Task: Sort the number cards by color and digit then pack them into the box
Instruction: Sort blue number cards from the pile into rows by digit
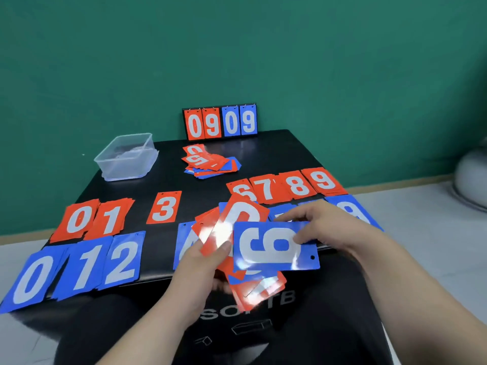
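My left hand grips a fanned stack of red and blue cards, a red 0 on top. My right hand pinches a blue 9 card held sideways over the stack. Red piles 0, 1, 3, then 6, 7, 8, 9 form the back row. Blue piles 0, 1, 2 lie in the front row, with more blue cards partly hidden behind my hands. A loose mixed heap lies further back. The clear plastic box stands at the back left.
Everything lies on a black box-like table. A small flip scoreboard reading 0909 stands at its far edge against the green wall. A grey round object sits on the floor at the right.
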